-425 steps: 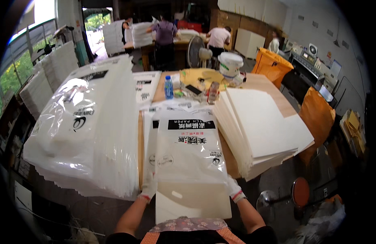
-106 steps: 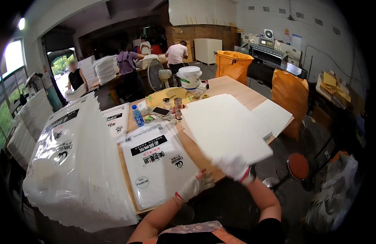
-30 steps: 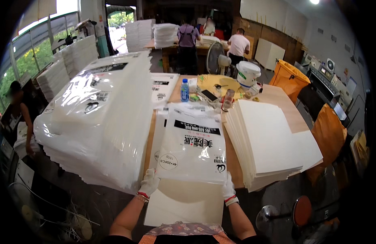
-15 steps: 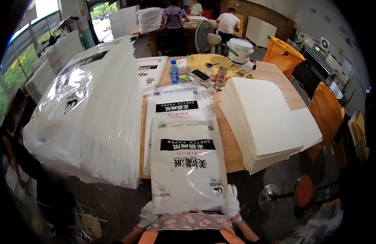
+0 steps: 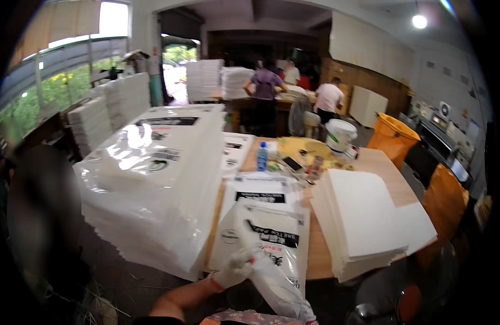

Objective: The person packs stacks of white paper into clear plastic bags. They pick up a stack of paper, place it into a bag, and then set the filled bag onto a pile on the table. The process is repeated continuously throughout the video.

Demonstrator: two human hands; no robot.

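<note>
My left hand (image 5: 234,267), in a white glove, is closed on the near left edge of a clear plastic pack of white paper (image 5: 274,230). The pack has black print and a black band; its near left side is lifted and bent into a fold. At the lower edge, only a blurred part of my white-gloved right hand (image 5: 304,314) shows by the pack's near end, its fingers not distinguishable. A similar pack (image 5: 260,187) lies under the far end of the held one.
To the left rises a tall pile of plastic-covered packs (image 5: 168,179). A stack of white sheets (image 5: 363,216) lies on the right of the wooden table (image 5: 380,162). Behind are a blue bottle (image 5: 262,157), a phone (image 5: 292,163) and a white bucket (image 5: 341,134). Several people work farther back.
The view has tilted up. My left hand has moved from the pack's near corner up along its left side, lifting and bending that side. My right hand has mostly left the view.
</note>
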